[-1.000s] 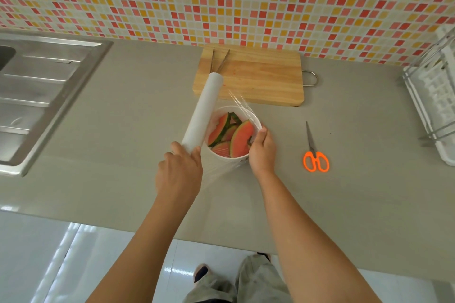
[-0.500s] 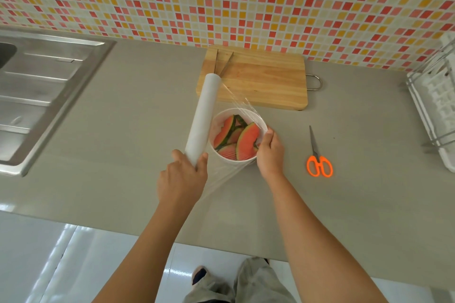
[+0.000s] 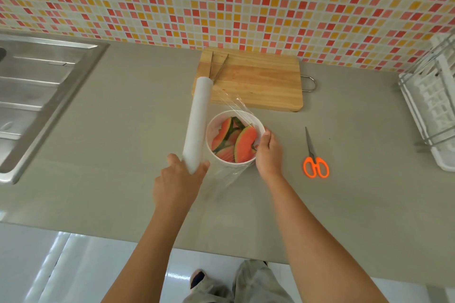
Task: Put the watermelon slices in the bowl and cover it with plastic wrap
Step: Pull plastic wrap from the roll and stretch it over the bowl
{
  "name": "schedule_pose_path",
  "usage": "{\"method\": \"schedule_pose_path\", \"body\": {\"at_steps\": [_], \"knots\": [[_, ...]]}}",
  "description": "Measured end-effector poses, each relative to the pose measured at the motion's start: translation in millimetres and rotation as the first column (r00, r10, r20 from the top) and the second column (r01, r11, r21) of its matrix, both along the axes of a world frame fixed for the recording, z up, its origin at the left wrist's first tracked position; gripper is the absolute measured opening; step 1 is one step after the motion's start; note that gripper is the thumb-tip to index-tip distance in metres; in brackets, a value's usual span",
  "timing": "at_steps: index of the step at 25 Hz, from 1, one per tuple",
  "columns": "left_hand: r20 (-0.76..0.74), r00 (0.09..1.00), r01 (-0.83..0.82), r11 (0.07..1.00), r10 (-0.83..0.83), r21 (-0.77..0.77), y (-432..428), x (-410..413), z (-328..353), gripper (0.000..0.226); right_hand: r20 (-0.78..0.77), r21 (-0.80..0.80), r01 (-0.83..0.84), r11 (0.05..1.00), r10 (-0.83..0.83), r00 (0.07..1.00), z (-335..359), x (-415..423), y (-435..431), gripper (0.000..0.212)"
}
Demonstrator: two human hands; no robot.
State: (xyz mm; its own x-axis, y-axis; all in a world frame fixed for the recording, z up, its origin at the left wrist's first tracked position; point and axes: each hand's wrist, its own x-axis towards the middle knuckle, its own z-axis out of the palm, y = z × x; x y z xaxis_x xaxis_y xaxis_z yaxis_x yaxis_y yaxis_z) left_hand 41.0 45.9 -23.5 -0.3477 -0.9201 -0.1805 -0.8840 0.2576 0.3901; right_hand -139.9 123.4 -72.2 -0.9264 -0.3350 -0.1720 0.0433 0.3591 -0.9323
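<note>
A white bowl [image 3: 256,120] stands on the grey counter just in front of the cutting board, with several watermelon slices [image 3: 243,144] inside. My left hand [image 3: 179,179] grips the near end of a white plastic wrap roll [image 3: 198,120], which lies along the bowl's left side. A clear sheet of film [image 3: 242,108] stretches from the roll across the bowl's top. My right hand [image 3: 269,152] pinches the film's edge against the bowl's right rim.
A wooden cutting board [image 3: 256,81] with metal tongs [image 3: 219,66] on its left end lies behind the bowl. Orange-handled scissors [image 3: 314,157] lie to the right. A steel sink [image 3: 32,96] is at far left, a white dish rack [image 3: 433,106] at far right.
The roll has shifted slightly left, away from the bowl, drawing the film across the top. My right hand stays pressed at the bowl's right rim.
</note>
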Motion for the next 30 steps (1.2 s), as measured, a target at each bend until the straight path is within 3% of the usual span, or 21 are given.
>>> {"method": "schedule_pose_path", "body": {"at_steps": [3,7,13,16,18,22,24,27,30], "knots": [[-0.121,0.992,0.029,0.995,-0.018,0.093,-14,2,-4,0.058,0.108,-0.056,-0.023,0.998,0.029,0.994,6,-15,-1,0.023],[-0.248,0.969,0.036,0.981,0.012,0.190,-19,5,-9,0.056,0.318,0.173,-0.302,0.937,0.237,0.918,22,-54,-20,0.054],[-0.283,0.959,0.050,0.975,0.013,0.215,-22,5,-12,0.048,0.544,0.070,-0.382,0.921,0.286,0.789,41,-79,-41,0.032],[-0.294,0.956,0.044,0.975,0.023,0.220,-21,5,-12,0.045,0.532,-0.042,-0.285,0.958,0.263,0.805,42,-85,-45,0.007],[-0.293,0.956,0.040,0.976,0.025,0.214,-21,6,-13,0.043,0.552,-0.091,-0.240,0.966,0.250,0.795,40,-87,-44,0.018],[-0.270,0.963,0.073,0.983,-0.026,0.168,-21,7,-12,0.044,0.585,-0.116,-0.324,0.939,0.328,0.741,39,-88,-39,0.028],[-0.266,0.964,0.079,0.982,-0.031,0.172,-22,7,-13,0.043,0.592,-0.176,-0.216,0.960,0.279,0.756,36,-90,-40,0.026],[-0.272,0.962,0.072,0.971,-0.007,0.228,-24,7,-14,0.044,0.628,-0.248,0.107,0.963,0.076,0.774,27,-92,-42,0.015],[-0.322,0.946,0.084,0.944,0.024,0.318,-24,7,-15,0.044,0.595,-0.238,0.165,0.957,0.009,0.804,17,-91,-47,0.015]]}}
